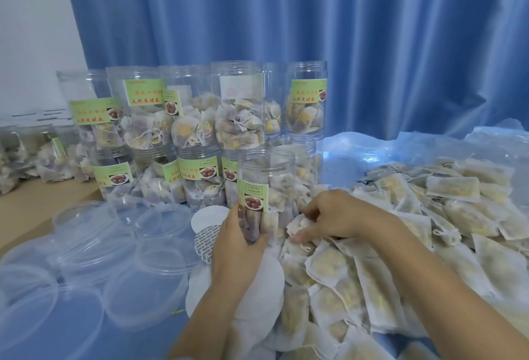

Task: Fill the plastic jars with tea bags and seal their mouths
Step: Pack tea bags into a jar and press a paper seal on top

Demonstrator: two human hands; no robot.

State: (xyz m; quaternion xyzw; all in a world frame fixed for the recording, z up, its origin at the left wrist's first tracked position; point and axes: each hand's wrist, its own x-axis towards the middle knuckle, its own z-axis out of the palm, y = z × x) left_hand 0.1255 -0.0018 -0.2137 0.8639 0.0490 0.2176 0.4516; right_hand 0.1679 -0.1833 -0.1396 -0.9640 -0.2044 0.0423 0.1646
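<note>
Lower left of frame: clear lids point(94, 248) lie scattered on the blue sheet, with stacked filled jars point(197, 119) behind them at centre left and white seal discs point(207, 218) just right of the lids. At centre your left hand point(239, 248) grips the open jar point(264, 193) low on its wall, fingers curled round it; the jar stands upright, green label facing you, tea bags filling only its lower part. Just right of it your right hand point(335, 218) pinches a tea bag point(297, 226) between thumb and curled fingers at the near edge of the tea bag pile point(400, 245), which spreads across the right half of frame.
</note>
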